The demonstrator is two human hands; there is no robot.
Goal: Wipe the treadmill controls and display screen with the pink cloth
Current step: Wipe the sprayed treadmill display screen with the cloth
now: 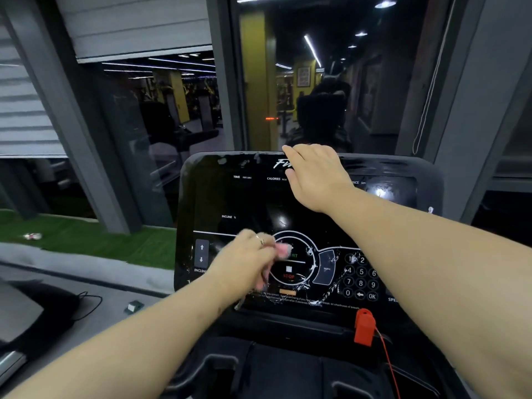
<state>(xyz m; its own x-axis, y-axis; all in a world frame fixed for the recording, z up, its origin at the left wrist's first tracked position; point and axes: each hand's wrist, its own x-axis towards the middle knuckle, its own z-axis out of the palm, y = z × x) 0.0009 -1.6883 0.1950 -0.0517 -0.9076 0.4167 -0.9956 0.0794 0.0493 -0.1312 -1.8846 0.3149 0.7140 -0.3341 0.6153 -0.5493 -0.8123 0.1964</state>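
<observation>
Gripping the pink cloth [283, 250] in curled fingers, the left hand [244, 262] (blurred) wipes the treadmill console [230, 197]; the right hand [315, 174], fingers relaxed, rests atop it beside gym windows [161, 110].

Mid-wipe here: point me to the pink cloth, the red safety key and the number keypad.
pink cloth [283, 250]: head view, bunched end showing past the left hand's fingers.
red safety key [364, 326]: head view, middle of its body.
number keypad [361, 277]: head view, centre key.

Left hand [244, 262] with cloth [283, 250] on console [218, 197] lower centre; right hand [315, 174] on top edge; keypad [361, 277] right; safety clip [364, 326] below.
</observation>
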